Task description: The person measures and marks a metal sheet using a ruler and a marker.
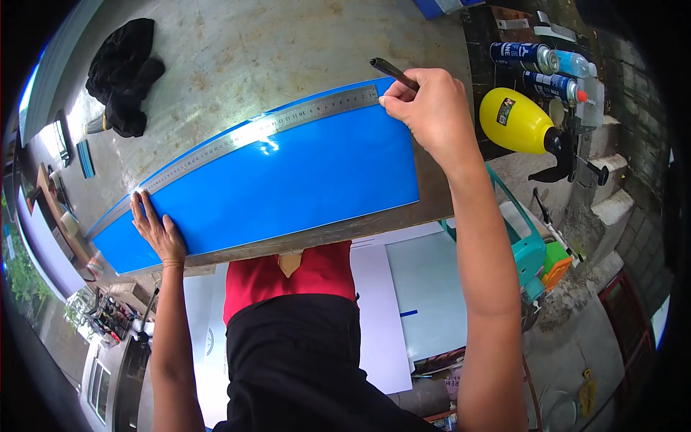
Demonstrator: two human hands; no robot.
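Observation:
A long blue sheet (288,173) lies along the near edge of the worktable. On its far part rests a steel ruler (288,119), shining with glare near the middle. My left hand (157,229) is spread flat at the left, its fingertips on the ruler and its palm over the sheet. At the sheet's right end, my right hand (430,104) is closed around a black pen (394,73). The pen's top points up and left, while its tip is hidden by the hand. The fingertips are at the ruler's right end.
A black cloth (128,75) lies on the metal tabletop (237,50) at the far left. To the right stand a yellow spray bottle (514,121), spray cans (524,55) and a clear bottle (574,64). A teal stool (529,252) is below, right of the table.

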